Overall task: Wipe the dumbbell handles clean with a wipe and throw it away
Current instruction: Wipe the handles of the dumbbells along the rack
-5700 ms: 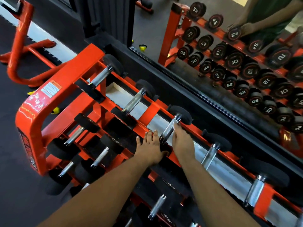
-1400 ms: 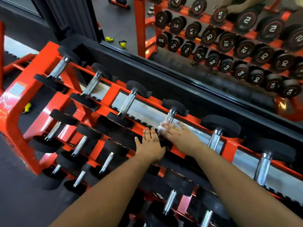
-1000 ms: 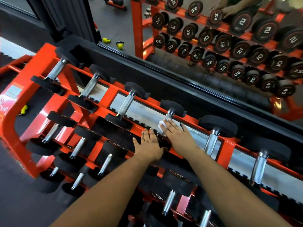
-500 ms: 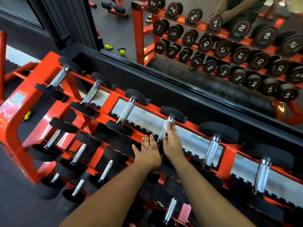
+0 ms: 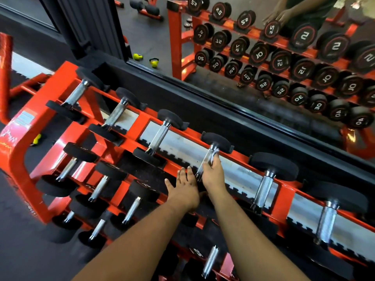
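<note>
The right hand point(image 5: 213, 171) has its fingers curled round a white wipe point(image 5: 213, 156) on the fourth dumbbell handle point(image 5: 206, 162) of the orange rack's point(image 5: 50, 102) top row; the left hand point(image 5: 185, 186), fingers straight and together, rests on that dumbbell's near head. Wiping looks midway: handles further right point(image 5: 263, 191) seem untouched, and binning the wipe remains.

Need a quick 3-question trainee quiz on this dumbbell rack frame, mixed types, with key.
1. True or false: the right hand presses a white wipe on a dumbbell handle.
2. The left hand is: A) gripping a handle B) resting flat, fingers straight, on the near dumbbell head C) holding the wipe.
3. Fill in: the orange rack stands against a ____ that reflects it.

Key: 1 true; 2 B; 3 mirror.
</note>
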### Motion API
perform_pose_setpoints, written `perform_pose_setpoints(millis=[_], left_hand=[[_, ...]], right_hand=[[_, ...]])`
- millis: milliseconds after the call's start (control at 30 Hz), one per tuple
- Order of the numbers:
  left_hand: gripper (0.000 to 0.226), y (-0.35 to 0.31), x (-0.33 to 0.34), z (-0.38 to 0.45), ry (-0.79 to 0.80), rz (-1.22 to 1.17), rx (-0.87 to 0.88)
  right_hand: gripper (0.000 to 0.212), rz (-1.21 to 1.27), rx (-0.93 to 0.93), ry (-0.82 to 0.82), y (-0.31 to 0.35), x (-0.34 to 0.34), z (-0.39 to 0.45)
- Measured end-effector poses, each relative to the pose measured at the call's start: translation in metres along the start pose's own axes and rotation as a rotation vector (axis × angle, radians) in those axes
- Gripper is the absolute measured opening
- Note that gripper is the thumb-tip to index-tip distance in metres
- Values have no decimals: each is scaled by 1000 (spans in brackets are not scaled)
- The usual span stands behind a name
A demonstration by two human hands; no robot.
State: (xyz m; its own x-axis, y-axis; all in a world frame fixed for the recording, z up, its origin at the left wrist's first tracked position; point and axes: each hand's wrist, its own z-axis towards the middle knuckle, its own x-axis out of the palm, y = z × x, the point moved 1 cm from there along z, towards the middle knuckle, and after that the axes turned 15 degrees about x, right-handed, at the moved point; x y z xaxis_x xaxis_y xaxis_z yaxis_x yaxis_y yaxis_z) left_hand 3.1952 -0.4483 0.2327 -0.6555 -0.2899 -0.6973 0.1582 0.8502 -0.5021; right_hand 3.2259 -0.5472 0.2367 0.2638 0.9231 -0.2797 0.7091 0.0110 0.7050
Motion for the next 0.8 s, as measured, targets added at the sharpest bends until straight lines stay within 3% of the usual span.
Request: perform_pose_setpoints(millis=[133, 300, 467, 600, 700, 800], left_hand=[[94, 1, 0, 0, -9, 1, -1], [106, -3, -2, -2, -12, -2, 0], [105, -1, -1, -1, -12, -6, 10], [103, -1, 2, -1, -14, 0, 2], [102, 0, 2, 0, -10, 3, 3], [102, 1, 2, 2, -8, 7, 5]], right_hand=[[51, -2, 62, 116, -18, -9, -18], [28, 170, 88, 112, 21, -24, 1], [9, 1, 218, 235, -11, -37, -18], [15, 125, 321, 220, -2, -37, -8], [39, 284, 358, 169, 17, -35, 16], [40, 357, 346, 149, 36, -37, 24]])
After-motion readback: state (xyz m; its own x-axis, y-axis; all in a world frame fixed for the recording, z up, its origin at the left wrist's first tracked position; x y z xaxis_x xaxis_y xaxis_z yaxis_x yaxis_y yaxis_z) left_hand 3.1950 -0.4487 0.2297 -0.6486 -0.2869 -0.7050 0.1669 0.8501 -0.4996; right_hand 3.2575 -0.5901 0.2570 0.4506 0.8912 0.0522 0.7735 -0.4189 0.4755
